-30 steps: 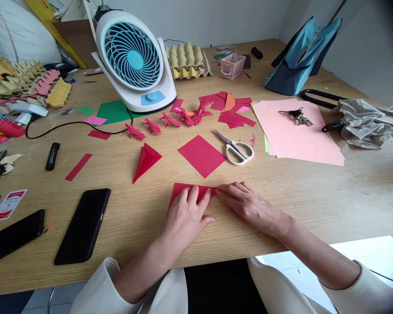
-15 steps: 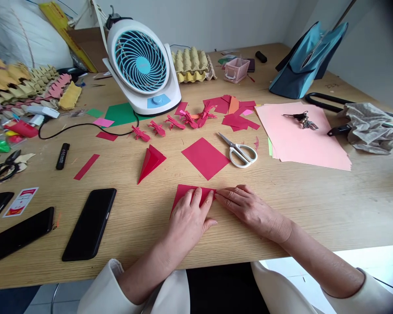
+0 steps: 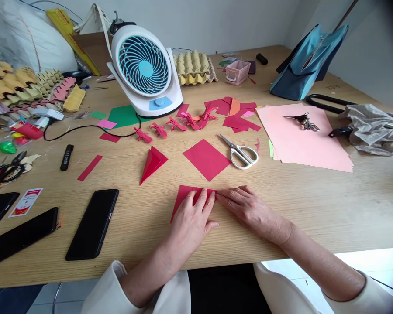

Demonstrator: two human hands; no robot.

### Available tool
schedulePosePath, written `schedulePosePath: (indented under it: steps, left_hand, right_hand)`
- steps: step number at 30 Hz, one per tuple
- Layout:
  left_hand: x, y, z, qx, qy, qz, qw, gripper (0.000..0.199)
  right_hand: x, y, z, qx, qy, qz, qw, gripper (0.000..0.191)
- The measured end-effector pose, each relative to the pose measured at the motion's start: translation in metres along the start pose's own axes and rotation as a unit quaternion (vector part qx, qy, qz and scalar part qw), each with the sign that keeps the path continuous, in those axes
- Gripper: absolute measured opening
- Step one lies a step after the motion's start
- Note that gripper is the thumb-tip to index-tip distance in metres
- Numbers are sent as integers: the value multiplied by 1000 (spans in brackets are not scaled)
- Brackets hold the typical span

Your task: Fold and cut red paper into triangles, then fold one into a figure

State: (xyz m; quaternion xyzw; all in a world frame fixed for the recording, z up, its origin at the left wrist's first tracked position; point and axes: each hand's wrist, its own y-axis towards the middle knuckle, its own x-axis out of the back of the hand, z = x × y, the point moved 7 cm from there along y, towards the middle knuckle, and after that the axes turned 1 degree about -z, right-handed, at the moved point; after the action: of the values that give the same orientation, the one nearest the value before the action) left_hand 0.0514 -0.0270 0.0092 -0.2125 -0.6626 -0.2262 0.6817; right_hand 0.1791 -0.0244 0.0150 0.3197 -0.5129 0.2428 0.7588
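Observation:
A sheet of red paper point(image 3: 182, 197) lies near the table's front edge, partly covered by my hands. My left hand point(image 3: 191, 220) rests on it, palm down, fingers spread and pressing the paper to the table. At the sheet's right corner, the fingers of my right hand point(image 3: 245, 207) are pressed together on its edge; the thumb is hidden. Beyond them lies a flat red paper square point(image 3: 207, 159), with white-handled scissors point(image 3: 242, 153) touching its right side. A folded red paper piece point(image 3: 152, 165) sits to the left.
Small red folded paper figures point(image 3: 177, 124) stand in a row before a white fan point(image 3: 157, 104). Red scraps point(image 3: 240, 122) lie behind the scissors. Pink sheets with keys point(image 3: 309, 146) are on the right. A phone point(image 3: 93, 224) and a black marker point(image 3: 67, 157) lie left.
The whole view has shifted slightly, so things sit a little further right. Both hands stay on the red sheet in nearly the same pose.

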Motion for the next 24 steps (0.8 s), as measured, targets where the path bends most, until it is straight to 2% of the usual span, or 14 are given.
schedulePosePath:
  steps: [13, 18, 24]
  left_hand:
    - [-2, -3, -5, 11, 17, -11, 1000, 72]
    - [-4, -4, -8, 31, 3, -6, 1000, 78]
    - [-7, -6, -13, 66, -7, -8, 998, 86]
  right_hand:
    - [-2, -2, 2, 15, -30, -18, 999, 39]
    - [-4, -4, 0, 8, -32, -35, 999, 40]
    - [-4, -6, -1, -4, -16, -25, 1000, 46]
